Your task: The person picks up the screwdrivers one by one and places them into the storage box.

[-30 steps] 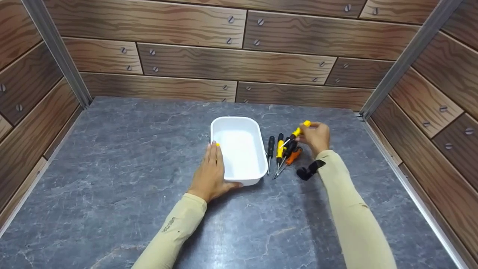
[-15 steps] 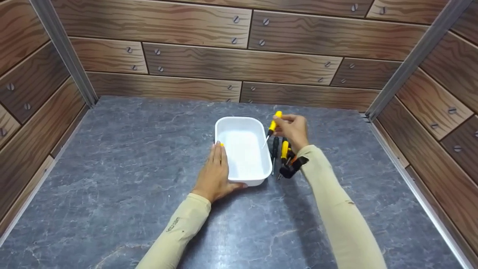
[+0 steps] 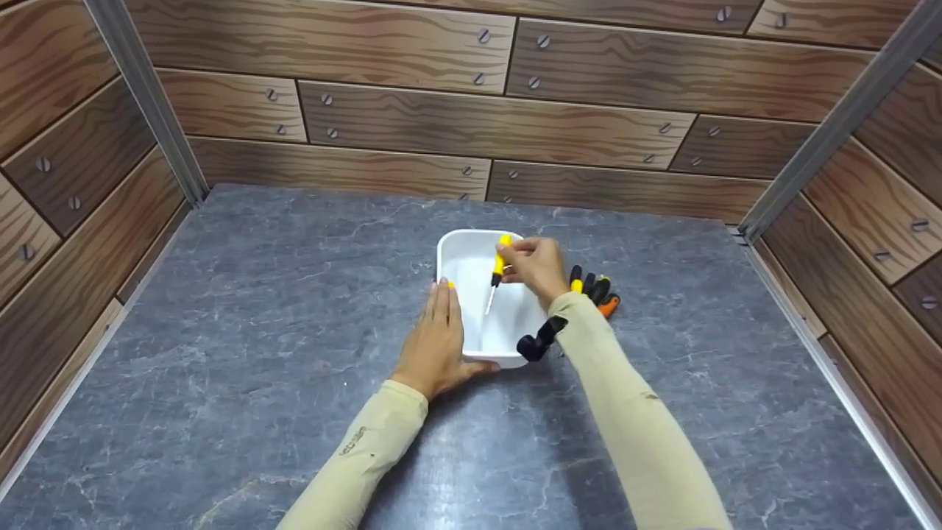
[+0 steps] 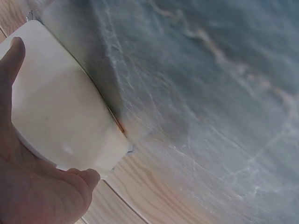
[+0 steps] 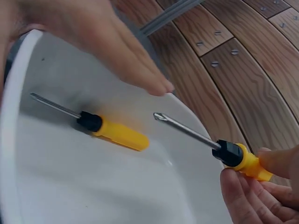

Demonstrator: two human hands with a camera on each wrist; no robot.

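My right hand [image 3: 539, 269] pinches a yellow-and-black screwdriver [image 5: 229, 153] by its handle. The screwdriver hangs over the white plastic container [image 3: 482, 338], shaft slanting down. In the right wrist view another screwdriver [image 5: 120, 134], also yellow and black, lies on the container's floor; in the head view my left fingers hide most of it. My left hand [image 3: 433, 346] rests against the container's left side with straight fingers along the rim. Its thumb touches the near wall, as the left wrist view also shows.
Several more screwdrivers lie bunched on the table right of the container, among them an orange-handled screwdriver [image 3: 609, 305], partly hidden by my right wrist. A black strap mount [image 3: 541, 338] sticks out from that wrist. Wood-patterned walls [image 3: 412, 125] enclose the grey marbled table [image 3: 294, 294].
My right hand has carried the screwdriver leftward from the bunch of screwdrivers to above the container, its shaft now pointing more steeply down. My left hand has stayed against the container.
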